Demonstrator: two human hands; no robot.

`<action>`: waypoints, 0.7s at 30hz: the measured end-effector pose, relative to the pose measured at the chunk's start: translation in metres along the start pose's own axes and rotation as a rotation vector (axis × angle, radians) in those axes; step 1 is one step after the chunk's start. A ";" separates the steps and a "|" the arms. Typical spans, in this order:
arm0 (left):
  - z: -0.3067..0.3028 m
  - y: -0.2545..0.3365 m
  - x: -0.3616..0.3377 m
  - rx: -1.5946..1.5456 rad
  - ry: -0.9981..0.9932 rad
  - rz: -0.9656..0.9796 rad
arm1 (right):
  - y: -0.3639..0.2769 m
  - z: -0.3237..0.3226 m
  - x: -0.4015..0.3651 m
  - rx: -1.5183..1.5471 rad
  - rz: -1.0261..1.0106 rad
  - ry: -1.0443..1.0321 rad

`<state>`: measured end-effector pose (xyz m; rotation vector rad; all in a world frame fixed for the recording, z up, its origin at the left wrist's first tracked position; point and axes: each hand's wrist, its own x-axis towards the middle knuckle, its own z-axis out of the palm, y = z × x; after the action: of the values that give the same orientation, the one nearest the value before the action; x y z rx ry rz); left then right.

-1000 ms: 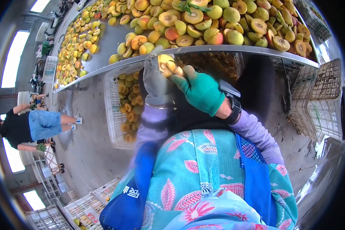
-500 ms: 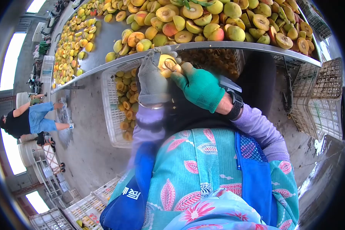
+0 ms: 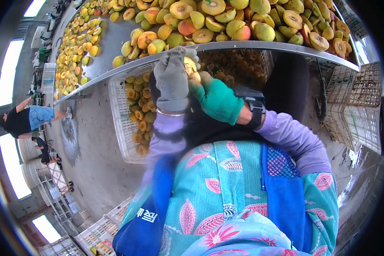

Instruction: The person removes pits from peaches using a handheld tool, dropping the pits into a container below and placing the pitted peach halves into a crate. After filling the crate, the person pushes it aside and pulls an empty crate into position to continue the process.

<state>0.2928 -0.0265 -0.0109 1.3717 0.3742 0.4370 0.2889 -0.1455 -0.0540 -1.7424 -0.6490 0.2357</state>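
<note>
My left hand (image 3: 173,79), in a grey glove, is closed around a cut yellow peach half (image 3: 190,66) just below the metal table edge. My right hand (image 3: 217,98), in a green glove with bare fingertips, is closed at the fruit, its thumb and fingers against the cut side. It grips a pitting tool whose thin curved blade showed in the fruit earlier; the glove and the fruit hide that blade now. A dark end (image 3: 248,92) sticks out behind the right hand near the wrist.
Many peach halves (image 3: 239,30) are heaped on the metal table (image 3: 115,40). Below it stand a white crate (image 3: 120,123) of halves and a container of brownish pieces (image 3: 237,64). Stacked crates (image 3: 350,109) stand at the right. A person (image 3: 27,119) walks at the left.
My left hand has turned over the fruit, so less of the cut face shows. The right hand has shifted slightly down and left. The person at the left has moved a little.
</note>
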 end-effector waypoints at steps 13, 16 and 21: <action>0.003 0.004 0.015 -0.135 0.008 -0.196 | -0.033 0.001 0.014 0.408 0.426 -0.042; 0.002 0.006 0.023 0.007 -0.068 -0.206 | -0.017 0.015 0.011 0.479 0.335 0.031; 0.012 0.024 0.032 0.330 -0.277 -0.169 | -0.021 0.015 0.015 0.655 0.363 0.055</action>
<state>0.3248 -0.0168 0.0149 1.6809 0.3393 0.0415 0.2879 -0.1222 -0.0360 -1.2093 -0.1691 0.5797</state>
